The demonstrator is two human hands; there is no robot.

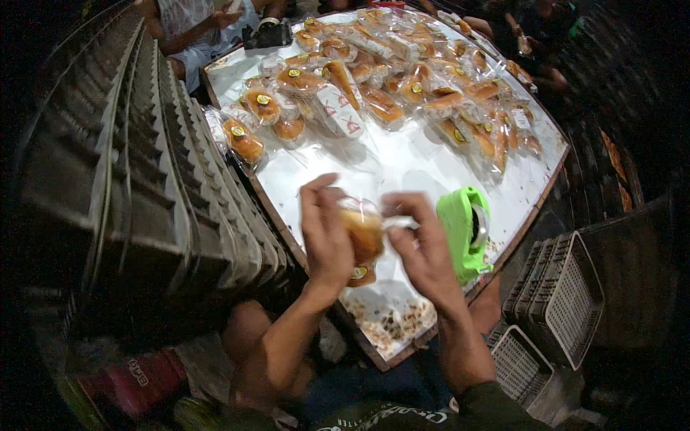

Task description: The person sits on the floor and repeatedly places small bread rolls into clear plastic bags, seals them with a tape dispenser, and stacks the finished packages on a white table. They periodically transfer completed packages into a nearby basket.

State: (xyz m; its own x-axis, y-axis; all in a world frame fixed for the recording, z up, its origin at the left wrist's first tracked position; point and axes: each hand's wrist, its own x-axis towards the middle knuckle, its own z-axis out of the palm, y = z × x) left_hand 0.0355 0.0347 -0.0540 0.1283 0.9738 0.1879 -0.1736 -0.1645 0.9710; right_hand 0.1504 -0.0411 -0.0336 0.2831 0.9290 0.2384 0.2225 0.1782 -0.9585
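My left hand point(328, 237) is closed on a golden-brown bread roll point(362, 234) in clear plastic, held above the near part of a white tabletop point(431, 167). Just right of the roll, my right hand point(423, 242) pinches a whitish bit, perhaps the end of the wrapper; motion blur hides the detail. Below the roll shows a brown piece with a yellow sticker point(358, 273); whether it is a separate roll I cannot tell. A green tape dispenser point(463, 234) with a roll of tape stands right beside my right hand.
Many plastic-wrapped bread rolls point(383, 102) lie heaped over the table's far half. A black tape dispenser point(267, 33) sits at the far left corner. Stacked trays point(183, 178) rise close at the left. Plastic crates point(574, 301) stand low at the right. Other people sit around the far side.
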